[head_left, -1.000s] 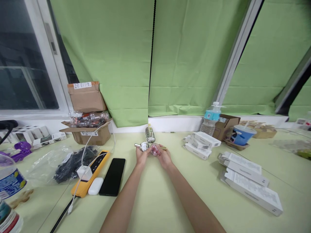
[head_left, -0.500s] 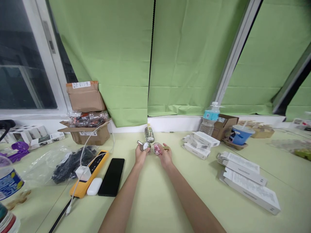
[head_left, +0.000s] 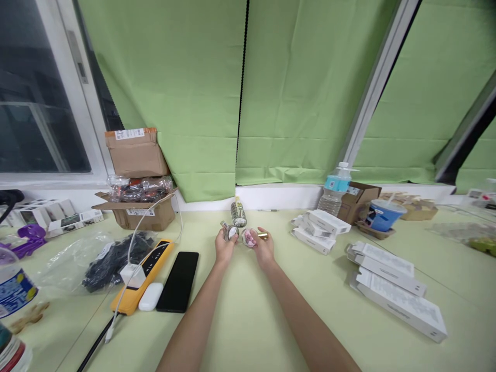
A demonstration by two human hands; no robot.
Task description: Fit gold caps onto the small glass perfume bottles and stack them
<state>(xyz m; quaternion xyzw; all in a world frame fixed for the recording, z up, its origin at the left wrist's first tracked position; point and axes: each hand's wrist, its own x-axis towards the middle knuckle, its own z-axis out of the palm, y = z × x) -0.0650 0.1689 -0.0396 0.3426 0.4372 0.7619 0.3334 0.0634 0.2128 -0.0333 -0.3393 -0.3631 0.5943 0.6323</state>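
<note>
My left hand (head_left: 225,249) is closed on a small dark-rimmed round object (head_left: 232,232) with a pale face; a silvery short tube sticks out of its upper left side. Across from it, my right hand (head_left: 264,249) grips a round clear object with a pink pattern (head_left: 249,237). A gold tube (head_left: 263,235) shows among the right fingers; whether it joins the pink object is hidden. The two held objects sit close together, with a narrow gap between. Just behind them lies a patterned clear container (head_left: 238,214) with a yellowish end, untouched by either hand.
To the left are a black phone (head_left: 179,282), a white earbud case (head_left: 151,296), a yellow power strip (head_left: 149,274) and cardboard boxes (head_left: 135,155). At right lie white boxes (head_left: 401,299), a water bottle (head_left: 336,188) and a blue cup (head_left: 383,215). Green blinds (head_left: 310,93) hang behind.
Both held objects have turned slightly in my fingers; the gold tube by my right hand shows more clearly. My hands stay in nearly the same place.
</note>
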